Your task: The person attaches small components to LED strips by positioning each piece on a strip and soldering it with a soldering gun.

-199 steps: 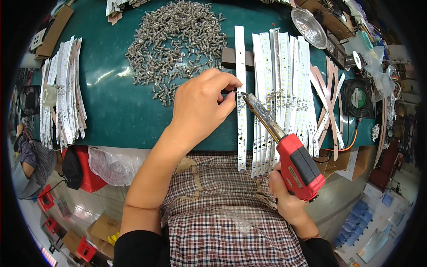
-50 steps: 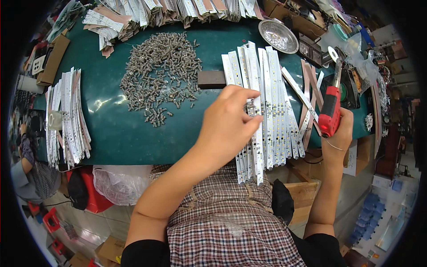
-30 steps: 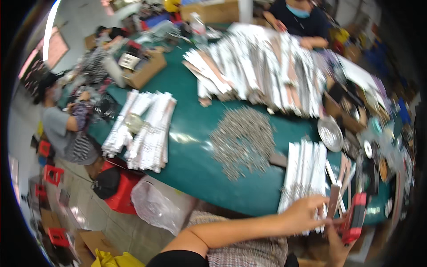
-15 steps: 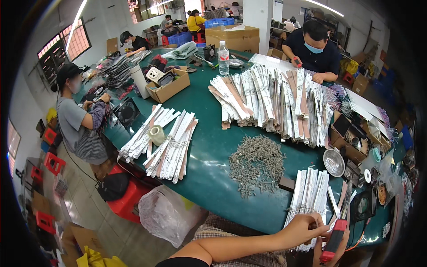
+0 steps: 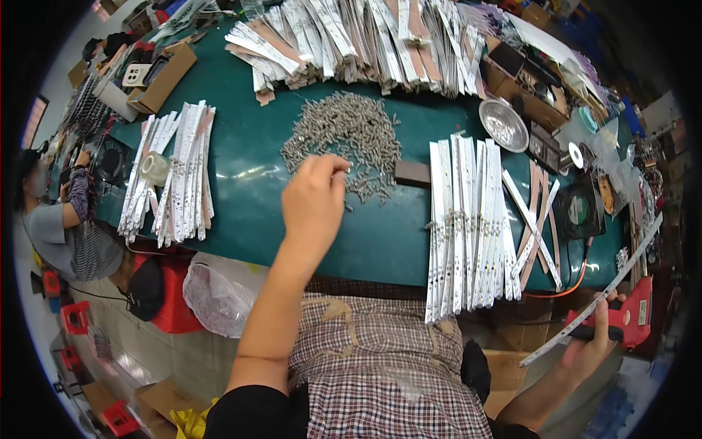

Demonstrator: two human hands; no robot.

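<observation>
My left hand (image 5: pixel 313 205) hovers at the near edge of a pile of small grey metal pieces (image 5: pixel 342 124), thumb and fingers pinched together. A tiny pale glint shows at its fingertips, too small to name. At the lower right, my right hand (image 5: pixel 596 336) is closed round a red-and-black pistol-shaped power tool (image 5: pixel 635 318) and a long white strip (image 5: pixel 563 333) dotted with small parts, which slants up to the right. Between my hands lies a row of similar white strips (image 5: pixel 468 256), with small metal pieces set across their middle.
A dark block (image 5: pixel 412 173) sits beside the row. Loose strips (image 5: pixel 537 227), a metal bowl (image 5: pixel 504 124) and a black fan (image 5: pixel 580 208) are at the right. Bundled strips (image 5: pixel 172 175) with a tape roll (image 5: pixel 154 169) lie left; a large strip heap (image 5: pixel 351 44) lies far. A co-worker (image 5: pixel 55 219) sits left.
My view has tipped down. My left hand has gone from beside the power tool at the lower right to the metal pieces. My right hand, with tool and strip, is now farther right.
</observation>
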